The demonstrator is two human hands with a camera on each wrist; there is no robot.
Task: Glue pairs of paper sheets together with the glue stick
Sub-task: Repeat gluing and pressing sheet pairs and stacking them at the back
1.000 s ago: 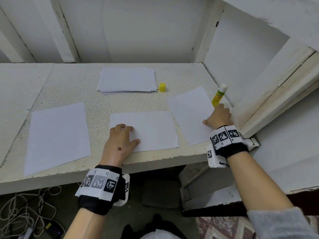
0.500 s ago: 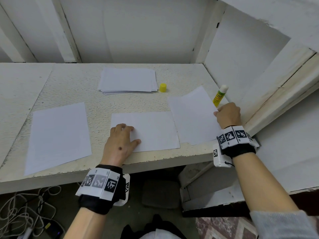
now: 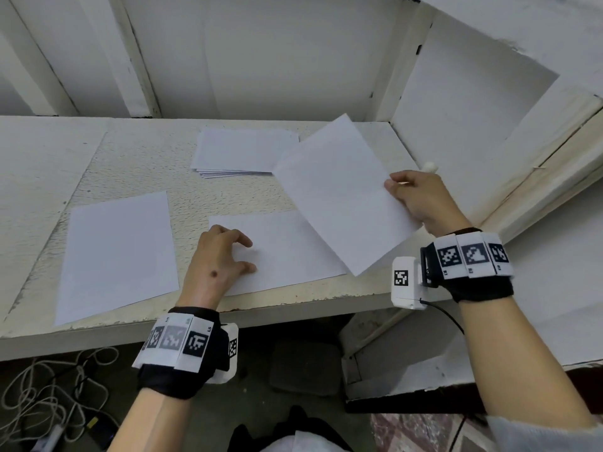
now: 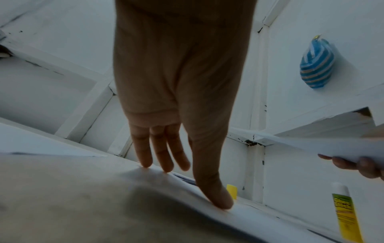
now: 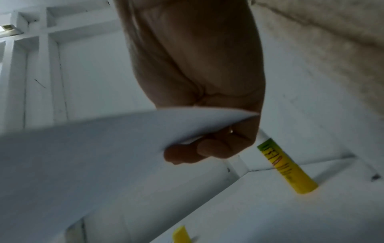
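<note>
Our right hand [image 3: 421,200] pinches one paper sheet [image 3: 339,194] by its right edge, thumb on top, fingers [image 5: 209,149] curled underneath, and holds it tilted off the table [image 3: 137,161]. Same hand also grips the glue stick [image 5: 284,169], uncapped, white tip [image 3: 430,166] poking out past the knuckles. Our left hand [image 3: 218,259] is released, fingers [image 4: 158,152] straight, tips pressing flat on the middle sheet [image 3: 287,252] by the table's near edge. The lifted sheet's lower corner overhangs that middle sheet's right side. Another single sheet [image 3: 117,252] lies left of our left hand. Paper stack [image 3: 241,151] sits beyond our left hand, partly behind the lifted sheet. Yellow cap [image 4: 231,190] stands just past the left thumb.
</note>
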